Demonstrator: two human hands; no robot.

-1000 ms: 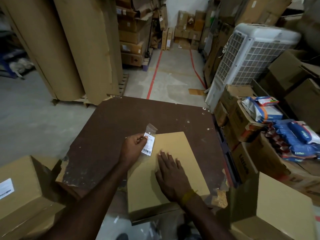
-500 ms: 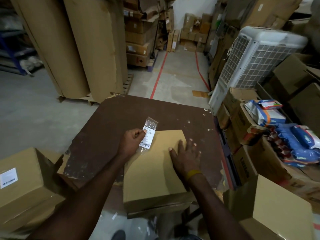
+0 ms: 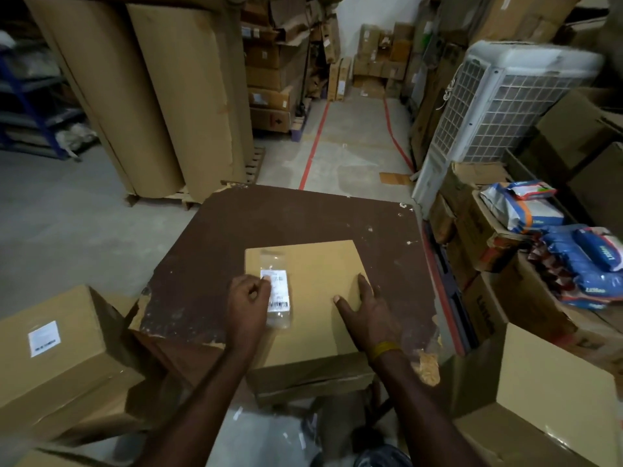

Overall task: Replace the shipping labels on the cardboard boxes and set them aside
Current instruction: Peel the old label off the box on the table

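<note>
Label (image 3: 278, 294) being laid on box (image 3: 320, 298): left hand (image 3: 247, 298) fingers pinch its edge; right hand (image 3: 369, 310), fingers flat, steadies. Next: press it smooth.

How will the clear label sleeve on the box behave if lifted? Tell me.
The label sleeve looks like thin clear film, so probably floppy and very light. It lies flat on the cardboard box under the left hand, and may slide easily.

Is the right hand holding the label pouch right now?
No, the right hand lies flat on the cardboard box; the left hand pinches the label pouch.
</note>
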